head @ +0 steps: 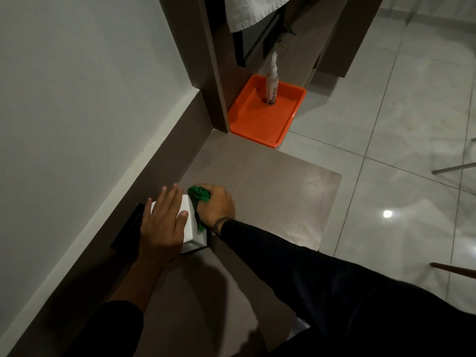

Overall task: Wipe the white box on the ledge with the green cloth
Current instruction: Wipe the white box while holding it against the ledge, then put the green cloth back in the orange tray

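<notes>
While the brown ledge (270, 181) runs along the pale wall (77, 99), the white box (192, 229) stands on it close to that wall, and everything else is best placed from the box. Beyond the box, at the far end of the ledge, an orange tray (257, 124) holds an upright spray bottle (272, 83). Just left of the box, between it and the wall, lies a flat black object (128, 228) that I cannot identify. On top of the box rests the left hand (161, 228), fingers spread flat and pressing down, steadying rather than gripping. Against the right side of the box, the right hand (217, 206) is clenched around the bunched green cloth (199, 195), which touches the box's right face and upper edge.

The wipe looks under way on that side. The likely trouble is the box sliding or tipping toward the wall if the cloth pushes hard sideways, since the left hand only bears down and does not clasp it; it could then knock the black object. The covered top also risks being missed unless the left hand shifts.
</notes>
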The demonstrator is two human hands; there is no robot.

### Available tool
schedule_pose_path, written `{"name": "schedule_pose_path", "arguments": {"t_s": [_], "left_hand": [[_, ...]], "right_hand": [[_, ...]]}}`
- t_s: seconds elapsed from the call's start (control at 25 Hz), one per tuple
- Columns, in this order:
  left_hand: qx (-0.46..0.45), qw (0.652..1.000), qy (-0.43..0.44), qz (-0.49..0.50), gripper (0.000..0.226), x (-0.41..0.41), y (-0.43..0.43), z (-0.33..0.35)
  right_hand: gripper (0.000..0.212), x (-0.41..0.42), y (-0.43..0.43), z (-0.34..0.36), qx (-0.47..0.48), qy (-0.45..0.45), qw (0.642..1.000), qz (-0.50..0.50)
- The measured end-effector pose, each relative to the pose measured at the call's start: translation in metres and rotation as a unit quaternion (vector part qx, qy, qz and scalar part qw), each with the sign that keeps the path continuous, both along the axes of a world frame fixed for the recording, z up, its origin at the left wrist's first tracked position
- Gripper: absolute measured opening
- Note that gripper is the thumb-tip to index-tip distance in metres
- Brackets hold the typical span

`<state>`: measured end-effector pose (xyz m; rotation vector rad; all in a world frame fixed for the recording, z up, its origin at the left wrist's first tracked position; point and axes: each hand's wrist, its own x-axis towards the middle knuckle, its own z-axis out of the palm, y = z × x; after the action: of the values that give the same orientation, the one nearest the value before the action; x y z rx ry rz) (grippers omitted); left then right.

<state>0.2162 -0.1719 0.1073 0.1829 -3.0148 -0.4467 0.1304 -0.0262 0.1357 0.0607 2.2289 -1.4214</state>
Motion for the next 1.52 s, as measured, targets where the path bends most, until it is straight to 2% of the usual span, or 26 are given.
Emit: {"name": "schedule_pose_path", "arguments": {"t_s": [0.16,0.36,0.52,0.64,0.8,0.96,1.08,1.2,1.36,1.52], "left_hand": [[-0.011,0.999,-0.03,0.001,0.06,-0.003,-0.002,-0.001],[-0.018,0.998,-0.056,0.013,0.061,-0.002,0.001,0.001],[-0.033,0.99,-0.049,0.126,0.061,0.014,0.02,0.003],[-0.038,0.968,-0.048,0.244,0.061,0.024,0.036,0.008],[-0.033,0.945,-0.066,0.318,0.062,0.022,0.043,0.013],[-0.016,0.936,-0.073,0.344,0.07,0.017,0.045,0.015],[-0.033,0.937,-0.002,0.349,0.061,0.004,0.068,0.027],[-0.042,0.963,0.011,0.265,0.069,-0.043,0.113,0.032],[-0.006,0.975,-0.025,0.222,0.074,-0.146,0.154,0.016],[-0.016,0.967,-0.093,0.236,0.075,-0.192,0.151,-0.034]], "right_hand": [[0.038,0.003,-0.001,-0.026,0.055,-0.039,0.998,0.009],[0.033,0.06,0.036,-0.012,0.023,-0.076,0.995,0.054],[0.037,0.027,0.023,0.014,0.01,-0.004,0.995,0.104],[0.049,-0.002,-0.007,0.01,0.035,0.037,0.978,0.205],[0.048,-0.027,-0.026,-0.012,0.033,0.029,0.958,0.282],[0.039,-0.049,0.0,-0.016,-0.025,0.004,0.965,0.26],[0.043,-0.088,0.044,-0.011,-0.048,0.052,0.968,0.239],[0.056,-0.147,0.085,-0.004,-0.037,0.172,0.961,0.211],[0.064,-0.26,0.117,-0.013,0.026,0.311,0.933,0.178],[0.06,-0.352,0.118,-0.055,0.16,0.305,0.91,0.229]]}}
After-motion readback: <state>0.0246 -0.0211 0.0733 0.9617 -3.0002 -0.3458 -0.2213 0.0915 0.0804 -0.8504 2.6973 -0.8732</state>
